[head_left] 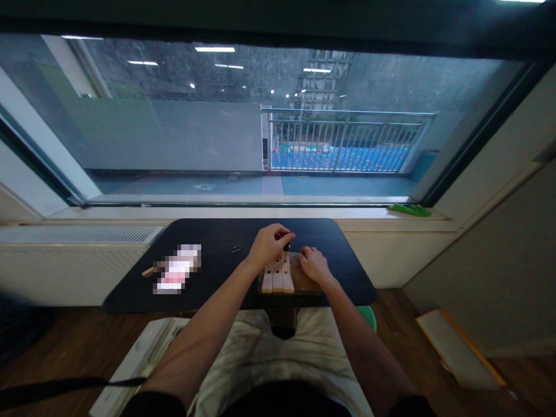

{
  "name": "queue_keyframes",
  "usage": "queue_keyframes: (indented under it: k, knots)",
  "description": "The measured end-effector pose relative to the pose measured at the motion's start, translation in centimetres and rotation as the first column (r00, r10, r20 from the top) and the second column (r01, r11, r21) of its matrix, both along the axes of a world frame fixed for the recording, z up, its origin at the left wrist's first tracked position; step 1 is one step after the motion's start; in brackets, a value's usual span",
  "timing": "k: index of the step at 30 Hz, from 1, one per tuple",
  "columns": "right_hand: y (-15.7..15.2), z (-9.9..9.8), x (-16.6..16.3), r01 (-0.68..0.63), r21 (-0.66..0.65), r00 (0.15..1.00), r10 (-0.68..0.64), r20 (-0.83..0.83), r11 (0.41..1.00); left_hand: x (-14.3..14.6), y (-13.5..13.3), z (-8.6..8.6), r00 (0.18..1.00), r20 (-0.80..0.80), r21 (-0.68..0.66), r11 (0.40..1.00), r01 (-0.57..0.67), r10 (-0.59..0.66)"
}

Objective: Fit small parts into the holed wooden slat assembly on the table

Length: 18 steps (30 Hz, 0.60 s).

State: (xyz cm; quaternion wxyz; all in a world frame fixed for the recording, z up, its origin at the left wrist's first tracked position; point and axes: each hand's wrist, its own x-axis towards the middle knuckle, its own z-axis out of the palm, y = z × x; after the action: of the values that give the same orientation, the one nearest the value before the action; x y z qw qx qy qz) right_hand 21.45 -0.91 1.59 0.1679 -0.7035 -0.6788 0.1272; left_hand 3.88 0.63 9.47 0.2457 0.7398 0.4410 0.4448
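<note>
My left hand (270, 244) hovers over the far end of a few pale wooden slats (277, 274) with holes, lying side by side on a brown board (307, 282). Its fingers are pinched on a small dark object (286, 247) at the slats' top end. My right hand (313, 263) rests on the board just right of the slats, fingers curled and pressing down. Both sit near the front edge of a small black table (217, 237).
Small dark metal pieces (237, 249) lie on the table left of my hands. A blurred pink-white item (178, 269) and a wooden stick (148, 271) lie at the left. A window sill with a green object (410, 209) runs behind. A flat board (460, 354) lies on the floor right.
</note>
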Motion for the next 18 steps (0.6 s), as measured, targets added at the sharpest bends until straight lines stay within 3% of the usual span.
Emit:
queue_keyframes:
  k: [18]
  knots:
    - [-0.37,0.45,-0.16,0.004,0.001,1.0,-0.004,0.012,1.0,0.11,0.0,0.08,0.999,0.031,-0.01,1.0,0.017,-0.017]
